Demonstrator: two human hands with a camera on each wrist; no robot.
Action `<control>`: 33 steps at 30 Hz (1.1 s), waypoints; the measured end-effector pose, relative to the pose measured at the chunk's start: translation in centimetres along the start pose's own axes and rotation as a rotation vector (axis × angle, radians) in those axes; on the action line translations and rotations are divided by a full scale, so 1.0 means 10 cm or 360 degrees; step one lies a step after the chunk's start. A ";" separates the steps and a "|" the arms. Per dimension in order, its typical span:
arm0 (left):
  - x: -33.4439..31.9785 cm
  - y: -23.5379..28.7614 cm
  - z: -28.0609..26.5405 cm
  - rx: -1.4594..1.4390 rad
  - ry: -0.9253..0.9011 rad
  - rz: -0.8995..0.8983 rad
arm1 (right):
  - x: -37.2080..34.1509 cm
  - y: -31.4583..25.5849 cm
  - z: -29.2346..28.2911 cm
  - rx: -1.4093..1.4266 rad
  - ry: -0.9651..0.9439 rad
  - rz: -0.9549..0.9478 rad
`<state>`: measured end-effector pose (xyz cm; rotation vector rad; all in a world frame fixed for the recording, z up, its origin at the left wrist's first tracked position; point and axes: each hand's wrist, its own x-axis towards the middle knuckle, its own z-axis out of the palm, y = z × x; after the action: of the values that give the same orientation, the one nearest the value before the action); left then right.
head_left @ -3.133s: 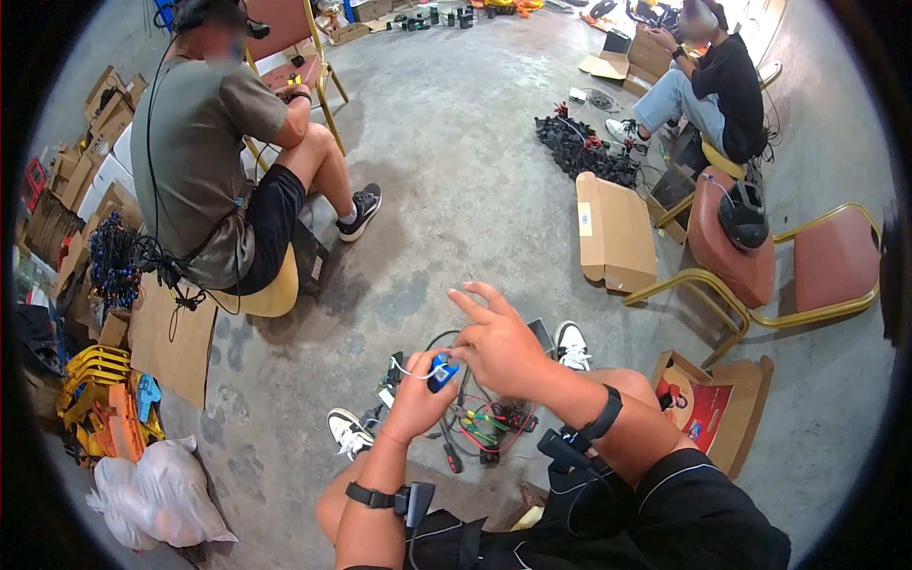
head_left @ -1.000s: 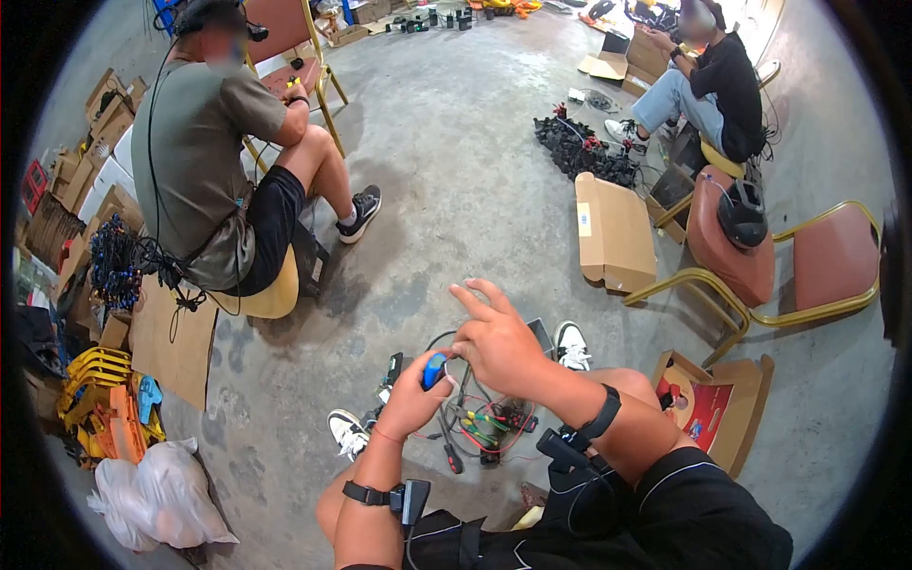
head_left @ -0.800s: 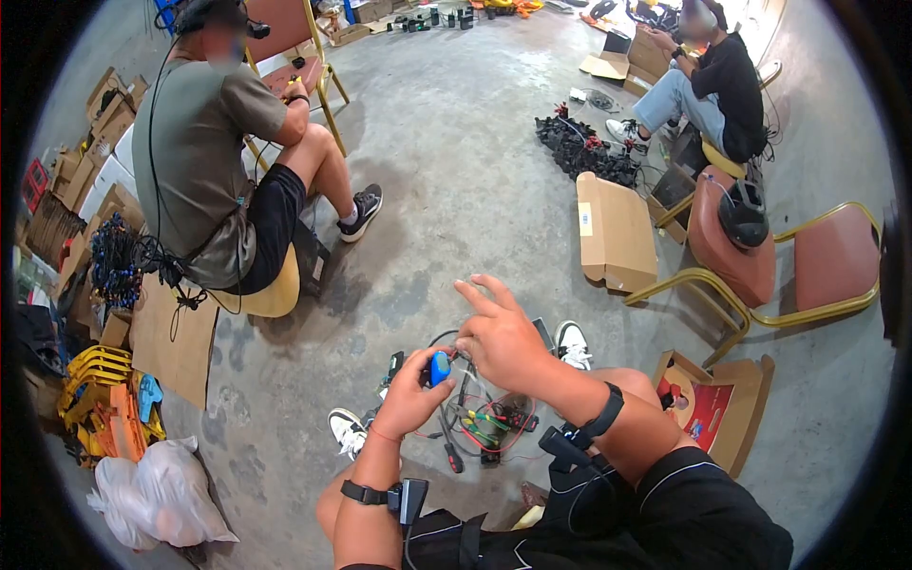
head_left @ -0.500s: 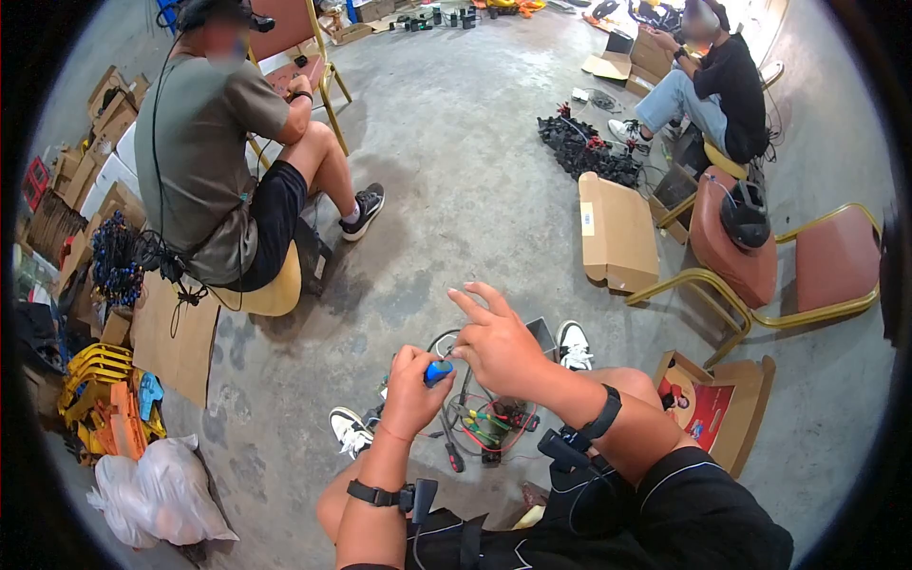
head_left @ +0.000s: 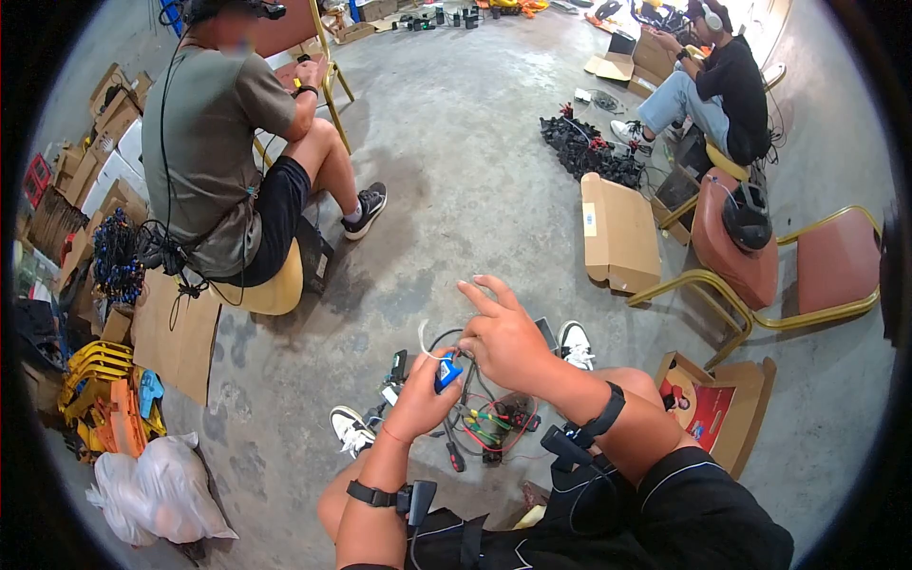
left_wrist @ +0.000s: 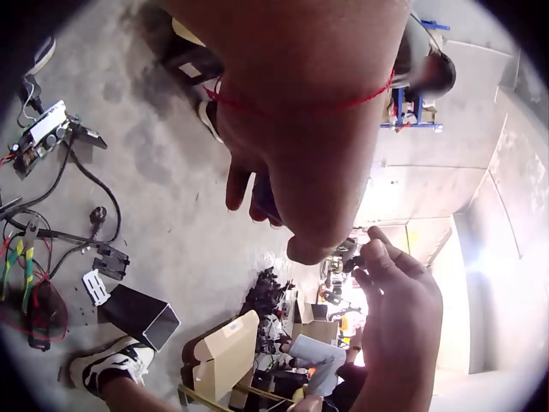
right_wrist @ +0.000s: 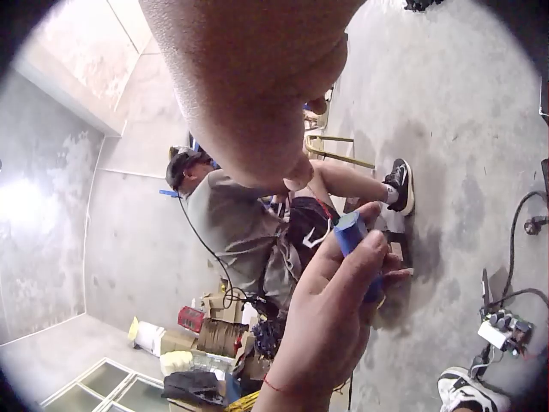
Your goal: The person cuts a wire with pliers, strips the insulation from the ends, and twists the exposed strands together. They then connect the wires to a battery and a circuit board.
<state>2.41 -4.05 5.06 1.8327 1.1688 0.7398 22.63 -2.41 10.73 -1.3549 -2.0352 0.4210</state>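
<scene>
A small blue block (head_left: 447, 374) with a white wire is gripped between the thumb and fingers of my left hand (head_left: 423, 399). In the right wrist view the blue block (right_wrist: 350, 233) shows its end above the left thumb, a short red wire near it. My right hand (head_left: 508, 347) is close beside it, thumb and index finger pinched together at the block's upper end, the other fingers raised. What lies between those fingertips is too small to tell; a thin wire seems to run there. In the left wrist view the block is mostly hidden behind the left hand (left_wrist: 300, 180).
On the floor below lie tangled cables, green-handled pliers (left_wrist: 27, 257), a black-and-red tool (head_left: 455, 456) and circuit boards. An open carton (head_left: 717, 408) stands at the right, near chairs (head_left: 836, 261). One person (head_left: 214, 152) sits at left, another (head_left: 727, 95) at back right.
The left hand has turned the blue block, so a broader face and the white wire now show. The right hand has barely moved. The seated person at left has shifted slightly right.
</scene>
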 end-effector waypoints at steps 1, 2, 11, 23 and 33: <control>0.00 0.01 -0.01 -0.0069 -0.0051 -0.0069 | 0.00 0.00 0.00 0.0000 0.0000 -0.0001; 0.00 0.01 -0.02 -0.0069 -0.0051 -0.0069 | 0.00 0.00 0.00 -0.0018 -0.0006 -0.0012; 0.01 -0.20 0.09 -0.0659 0.0013 -0.0464 | -0.01 -0.05 0.03 0.0000 -0.0061 -0.0035; 0.05 -0.13 0.03 -0.0661 -0.0190 -0.0296 | 0.01 0.05 -0.06 -0.0032 -0.0030 0.0012; 0.06 -0.20 0.09 -0.0443 -0.0061 -0.0409 | 0.00 -0.01 -0.01 -0.0019 -0.0043 -0.0049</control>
<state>2.53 -3.36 2.90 1.4303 1.1845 0.6782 22.66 -2.48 10.89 -1.3302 -2.0811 0.4166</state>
